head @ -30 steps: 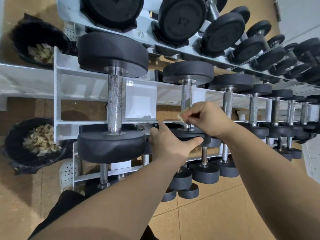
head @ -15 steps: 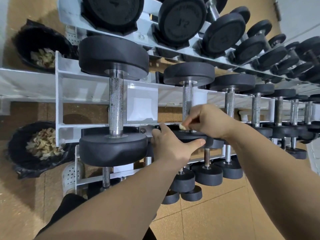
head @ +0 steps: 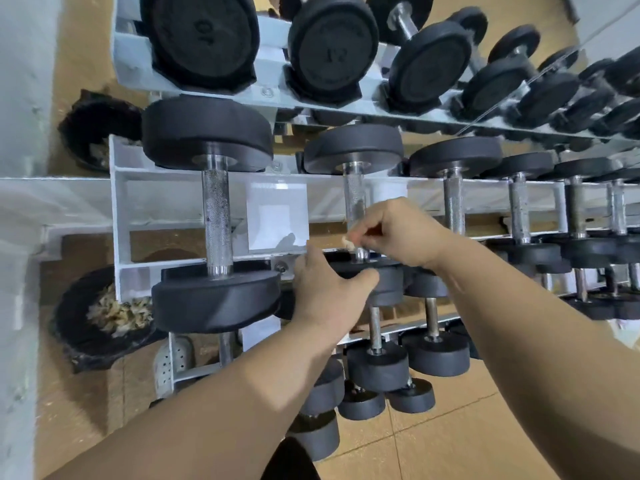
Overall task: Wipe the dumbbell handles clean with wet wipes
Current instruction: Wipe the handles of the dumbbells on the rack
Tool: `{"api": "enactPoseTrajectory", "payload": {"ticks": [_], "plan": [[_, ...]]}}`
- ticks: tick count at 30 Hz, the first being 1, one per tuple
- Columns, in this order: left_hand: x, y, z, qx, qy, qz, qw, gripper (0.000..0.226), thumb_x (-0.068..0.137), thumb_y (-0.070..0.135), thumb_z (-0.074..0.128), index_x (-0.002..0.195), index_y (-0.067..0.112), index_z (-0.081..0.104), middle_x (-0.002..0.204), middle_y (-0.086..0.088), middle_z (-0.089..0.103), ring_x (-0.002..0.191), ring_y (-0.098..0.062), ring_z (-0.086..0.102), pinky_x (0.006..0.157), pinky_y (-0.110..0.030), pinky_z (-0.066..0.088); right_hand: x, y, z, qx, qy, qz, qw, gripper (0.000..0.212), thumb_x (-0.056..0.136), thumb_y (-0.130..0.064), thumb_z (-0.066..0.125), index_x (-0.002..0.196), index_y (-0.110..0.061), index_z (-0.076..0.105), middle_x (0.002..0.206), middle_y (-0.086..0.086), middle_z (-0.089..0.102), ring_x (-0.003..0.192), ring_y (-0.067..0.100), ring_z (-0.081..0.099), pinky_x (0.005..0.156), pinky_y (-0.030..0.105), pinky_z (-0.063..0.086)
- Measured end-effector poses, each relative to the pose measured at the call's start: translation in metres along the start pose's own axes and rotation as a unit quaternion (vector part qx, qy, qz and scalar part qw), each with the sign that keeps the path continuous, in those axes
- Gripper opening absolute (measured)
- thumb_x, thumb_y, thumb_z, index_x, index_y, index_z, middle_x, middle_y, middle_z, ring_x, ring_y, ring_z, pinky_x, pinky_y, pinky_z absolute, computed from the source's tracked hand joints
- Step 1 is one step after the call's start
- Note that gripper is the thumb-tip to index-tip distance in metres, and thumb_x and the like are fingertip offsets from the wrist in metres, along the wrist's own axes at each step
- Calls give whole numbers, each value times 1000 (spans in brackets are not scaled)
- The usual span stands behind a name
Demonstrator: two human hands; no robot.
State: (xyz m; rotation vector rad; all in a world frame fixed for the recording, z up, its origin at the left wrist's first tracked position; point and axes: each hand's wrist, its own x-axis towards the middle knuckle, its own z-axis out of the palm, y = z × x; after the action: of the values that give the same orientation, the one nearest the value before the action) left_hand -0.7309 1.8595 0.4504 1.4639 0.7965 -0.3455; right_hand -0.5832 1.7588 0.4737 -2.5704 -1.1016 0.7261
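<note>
**A:** What sort of room is it?

**B:** A gym corner. A tan floor (head: 433, 445) with tile seams fills 5 o'clock, and a pale wall (head: 20, 98) runs down the 9 o'clock edge. A white metal rack (head: 119, 209) crosses the middle in tiers, with black dumbbells on each tier.

**A:** Anything standing on the floor?

**B:** Two black-lined bins. The near bin (head: 69, 327), at 8 o'clock, holds a heap of crumpled yellowish scraps. The far bin (head: 86, 126), at 10 o'clock, sits partly behind the rack.

**A:** And the hands?

**B:** They are apart but close, near the centre. The left hand (head: 325, 289) grips the near head (head: 388, 277) of the second dumbbell (head: 353, 147) in the middle tier, thumb over the rim. The right hand (head: 398, 233), at 1 o'clock from the left, pinches a small wad of wipe (head: 347, 241) at the lower end of that dumbbell's handle (head: 354, 192), just above the near head.

**A:** What can't you make out?

**B:** The right hand covers the lower handle, so I cannot tell whether the wipe wraps the steel. The left fingertips are hidden behind the head. The top tier is cut by the 12 o'clock edge, and the numbers on its end faces are hard to read. Toward 3 o'clock the dumbbells shrink and blur together. A dark shape at 6 o'clock is cut off by the frame.
</note>
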Motion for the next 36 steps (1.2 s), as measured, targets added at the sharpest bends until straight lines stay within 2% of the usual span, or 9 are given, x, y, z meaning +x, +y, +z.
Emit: {"api": "enactPoseTrajectory", "payload": {"ticks": [2,6,10,13,18,24,27,32,36], "plan": [[2,13,7,-16,46,-3,999,73,91,47,55,152,14,31,150,-5,34,139,-32,37,113,-44,34,-7,7,4,27,23,-9,999,9,83,-9,78,88,-15,81,88,-4,76,82,12,69,78,30,54],[12,41,29,12,143,-71,987,67,98,53,34,145,6,43,148,-18,42,136,-39,39,112,-48,35,6,14,10,124,142,25,982,3,87,-17,76,85,-18,77,79,-5,69,74,12,62,73,29,49],[16,41,40,56,207,-75,974,55,94,47,36,131,11,56,137,-14,55,120,-38,53,98,-46,46,16,21,18,236,204,42,949,17,88,-11,70,87,-29,71,75,-14,59,70,-1,55,71,17,43],[15,41,45,60,236,-60,968,64,80,50,33,115,6,62,123,-17,62,110,-40,56,96,-49,48,8,30,25,302,161,51,938,20,89,-14,70,84,-34,70,69,-11,58,61,2,51,65,24,47],[12,41,49,8,255,-60,965,65,83,45,47,134,6,58,139,-17,59,128,-41,52,108,-53,44,-2,45,24,330,64,-4,942,6,89,-11,72,91,-14,76,65,-19,60,63,-6,55,66,12,42],[15,37,46,-25,273,-54,960,56,89,35,51,144,27,53,136,1,60,123,-26,57,110,-49,44,37,42,21,404,213,27,889,9,92,-18,67,90,-26,70,76,-17,63,69,-7,55,67,9,42],[17,36,47,-27,281,-45,958,51,90,32,52,140,26,58,131,4,61,115,-25,60,106,-50,48,27,44,34,465,194,36,863,13,93,-20,68,87,-32,67,78,-14,64,69,-1,55,70,17,45],[18,34,44,-48,278,-55,958,45,98,24,52,143,27,55,132,7,60,120,-20,57,111,-44,44,-4,62,50,507,37,18,861,8,92,-19,69,89,-26,72,85,14,67,75,14,55,75,40,51],[21,31,44,-67,278,-47,957,43,100,21,52,143,21,55,126,7,62,110,-12,58,104,-28,43,21,56,41,544,104,51,831,10,92,-21,66,86,-27,70,89,18,67,76,20,55,78,47,54]]}}
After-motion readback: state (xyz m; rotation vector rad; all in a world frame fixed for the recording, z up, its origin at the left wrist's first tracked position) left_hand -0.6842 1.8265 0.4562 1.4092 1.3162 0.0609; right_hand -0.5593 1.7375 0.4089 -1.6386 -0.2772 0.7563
